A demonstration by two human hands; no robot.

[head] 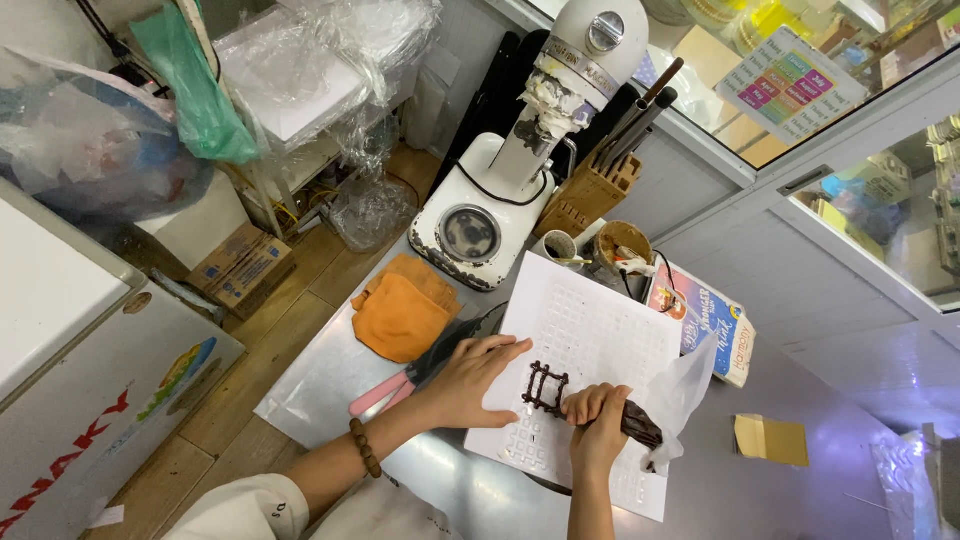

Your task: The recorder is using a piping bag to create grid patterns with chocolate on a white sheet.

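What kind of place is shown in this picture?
Probably a small bakery or home baking workroom: a white stand mixer on the metal counter, a knife block, and the right hand squeezing a chocolate piping bag over a white mould sheet.

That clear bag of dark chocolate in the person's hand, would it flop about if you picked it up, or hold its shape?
The piping bag would probably flop: its empty clear top crumples loosely behind the right hand. The dark filled part bulges in the fist, so it likely squashes and oozes from the tip when squeezed. It seems light, and the thin plastic may be slippery.
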